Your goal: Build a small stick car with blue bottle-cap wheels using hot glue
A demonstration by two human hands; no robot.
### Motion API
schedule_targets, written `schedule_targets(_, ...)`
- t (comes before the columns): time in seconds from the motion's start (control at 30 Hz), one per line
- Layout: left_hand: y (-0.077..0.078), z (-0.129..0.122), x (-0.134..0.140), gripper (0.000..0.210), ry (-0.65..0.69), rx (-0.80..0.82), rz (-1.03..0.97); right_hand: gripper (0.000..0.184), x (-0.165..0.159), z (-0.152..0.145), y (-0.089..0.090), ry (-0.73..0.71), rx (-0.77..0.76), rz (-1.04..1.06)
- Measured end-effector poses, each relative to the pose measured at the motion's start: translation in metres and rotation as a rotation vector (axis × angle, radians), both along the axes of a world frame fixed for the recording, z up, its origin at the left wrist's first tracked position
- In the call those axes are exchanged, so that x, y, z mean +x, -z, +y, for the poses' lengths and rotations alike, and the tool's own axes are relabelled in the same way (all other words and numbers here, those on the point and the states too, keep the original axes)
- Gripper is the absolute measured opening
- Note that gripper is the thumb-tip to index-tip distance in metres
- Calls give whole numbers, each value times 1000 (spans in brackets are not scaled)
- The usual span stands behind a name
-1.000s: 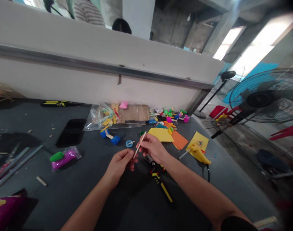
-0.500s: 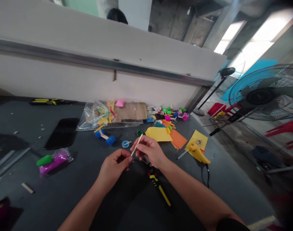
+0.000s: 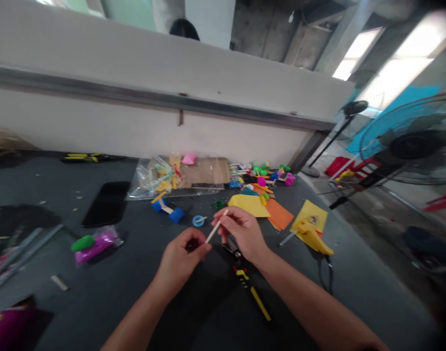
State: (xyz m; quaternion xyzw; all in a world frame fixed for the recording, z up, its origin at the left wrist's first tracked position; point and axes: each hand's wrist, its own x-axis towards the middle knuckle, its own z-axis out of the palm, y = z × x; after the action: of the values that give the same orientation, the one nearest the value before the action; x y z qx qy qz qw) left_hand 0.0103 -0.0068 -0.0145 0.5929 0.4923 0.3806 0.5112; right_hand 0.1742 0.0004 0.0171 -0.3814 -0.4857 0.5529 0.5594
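A thin, pale wooden stick slants between my two hands above the dark table. My right hand pinches it along its upper part, thumb over curled fingers. At its lower end, the thumb and forefinger of my left hand close on the tip. Below my right hand lies a pair of pliers with black and yellow handles, its head partly covered. Just beyond the fingers sit a blue bottle cap with a short stick in it and a green cap.
A small blue-wheeled assembly, a phone and a clear plastic bag lie farther back. Yellow paper, orange paper and a yellow glue gun with a cord are on the right. A white partition borders the table.
The camera view has turned slightly, so everything sits a little farther right and most of the table a little lower. Both hands keep nearly the same hold on the stick.
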Motion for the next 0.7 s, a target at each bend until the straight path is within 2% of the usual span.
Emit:
schedule_targets(0.17, 2, -5, 1, 12, 22, 76, 36, 14, 6, 3, 6, 93, -36, 10)
schedule_targets(0.33, 1, -6, 2, 17, 25, 63, -11, 17, 9, 8, 10, 154, -37, 20)
schedule_targets(0.6, 1, -9, 5, 25, 71, 56, -60, 17, 7, 10, 5, 237, -49, -30)
schedule_targets(0.7, 0, -11, 5, 23, 96, 126, -7, 17, 16, 5, -1, 325, -53, -2)
